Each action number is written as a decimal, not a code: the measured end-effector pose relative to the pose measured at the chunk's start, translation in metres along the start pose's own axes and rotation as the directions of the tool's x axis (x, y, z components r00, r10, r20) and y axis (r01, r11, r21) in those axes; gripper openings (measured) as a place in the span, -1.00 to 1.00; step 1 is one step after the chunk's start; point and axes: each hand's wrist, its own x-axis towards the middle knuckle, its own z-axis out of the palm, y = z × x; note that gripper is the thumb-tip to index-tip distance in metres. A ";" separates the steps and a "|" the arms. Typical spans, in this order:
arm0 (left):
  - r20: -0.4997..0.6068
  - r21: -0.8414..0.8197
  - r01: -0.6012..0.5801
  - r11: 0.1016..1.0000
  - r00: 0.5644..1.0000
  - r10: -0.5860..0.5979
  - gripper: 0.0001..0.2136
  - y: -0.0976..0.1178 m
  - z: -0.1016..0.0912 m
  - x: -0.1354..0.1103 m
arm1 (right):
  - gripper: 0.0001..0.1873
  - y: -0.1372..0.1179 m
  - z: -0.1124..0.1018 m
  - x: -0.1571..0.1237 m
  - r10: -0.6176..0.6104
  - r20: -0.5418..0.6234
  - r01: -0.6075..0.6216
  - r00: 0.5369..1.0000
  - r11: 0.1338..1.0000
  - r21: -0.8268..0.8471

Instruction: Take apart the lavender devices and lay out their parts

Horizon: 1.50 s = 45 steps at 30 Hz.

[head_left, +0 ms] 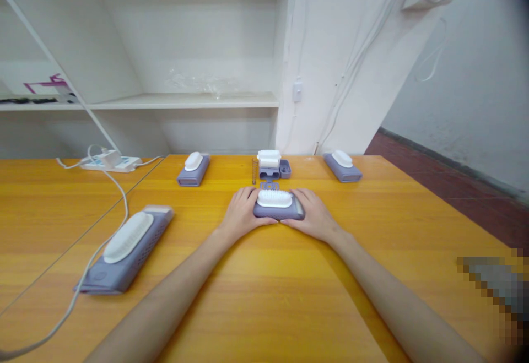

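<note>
My left hand [243, 212] and my right hand [314, 214] hold a purple-grey box [274, 214] from its two ends, thumbs along its near side. On top of the box lies a white oval brush [274, 199], bristles facing up. Right behind it stand a small purple holder [269, 173] with a white roll-like piece [269, 158] on it, a little purple cup [285, 169] and a brown coil-like piece [254, 171]. The underside of the held box is hidden, so I cannot tell whether it touches the table.
Similar purple boxes with white oval tops lie at left front [124, 247], back left [193, 169] and back right [343, 166]. A white cable [124, 203] crosses the near-left box from a power strip [111, 163]. White shelving [198, 100] rises behind the wooden table [273, 291].
</note>
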 end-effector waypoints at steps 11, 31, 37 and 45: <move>0.020 0.033 -0.007 0.999 1.000 0.006 -0.30 -0.004 0.002 0.003 | -0.23 0.003 -0.001 -0.002 0.092 0.059 -0.103 0.994 0.970 0.221; -0.009 -0.047 -0.100 0.994 0.995 0.100 -0.30 -0.014 0.001 0.005 | -0.20 0.000 -0.005 0.002 0.123 0.109 -0.148 0.986 0.953 0.264; 0.003 -0.076 -0.117 0.990 0.993 0.118 -0.29 -0.016 -0.002 0.004 | -0.20 -0.005 -0.002 -0.001 0.106 0.089 -0.122 0.990 0.970 0.210; 0.005 0.022 -0.099 0.995 0.995 0.099 -0.29 -0.013 -0.003 0.001 | -0.22 -0.003 -0.002 -0.002 0.080 0.105 -0.103 0.991 0.965 0.242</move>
